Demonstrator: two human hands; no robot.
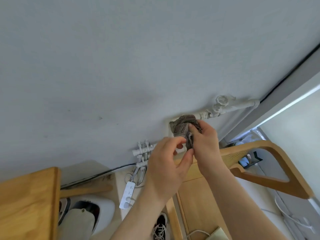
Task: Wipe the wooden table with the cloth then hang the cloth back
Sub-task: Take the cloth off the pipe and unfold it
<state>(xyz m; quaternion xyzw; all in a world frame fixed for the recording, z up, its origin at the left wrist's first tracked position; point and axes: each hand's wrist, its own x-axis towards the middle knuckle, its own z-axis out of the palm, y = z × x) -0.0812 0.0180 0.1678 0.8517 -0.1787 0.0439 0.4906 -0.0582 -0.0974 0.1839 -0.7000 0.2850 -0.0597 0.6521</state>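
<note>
Right then, the right hand pinched the grey-brown striped cloth, forefinger pressed into its folds, and the left hand nipped the dangling end just below. Above the fingertips the cloth sat bunched over the white painted wall pipe. Bunched like that, it could slide off on release.
</note>
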